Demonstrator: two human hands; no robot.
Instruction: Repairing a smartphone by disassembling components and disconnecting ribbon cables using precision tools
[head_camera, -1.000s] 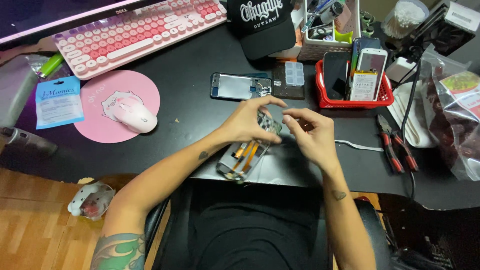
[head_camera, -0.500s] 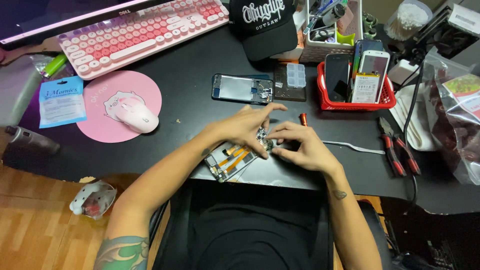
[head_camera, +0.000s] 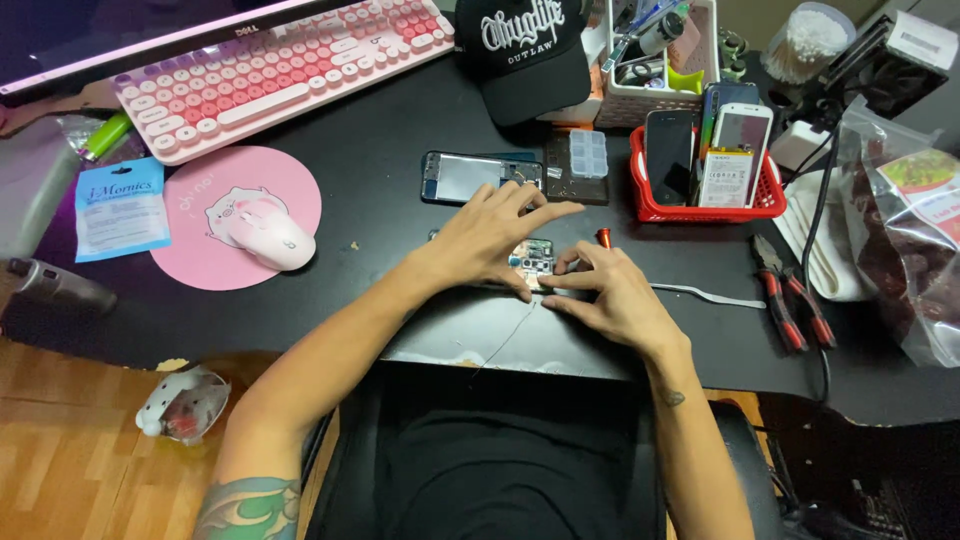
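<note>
- the opened phone (head_camera: 535, 258), lifted and tilted a moment ago, now lies flat on the black bench (head_camera: 380, 160).
- left hand (head_camera: 490, 235) presses it with spread fingers, gripping nothing; right hand (head_camera: 610, 290) pinches its near edge.
- bare circuitry, glossy dark mat (head_camera: 480, 335), thin metal pry tool (head_camera: 705, 294) just beside.
</note>
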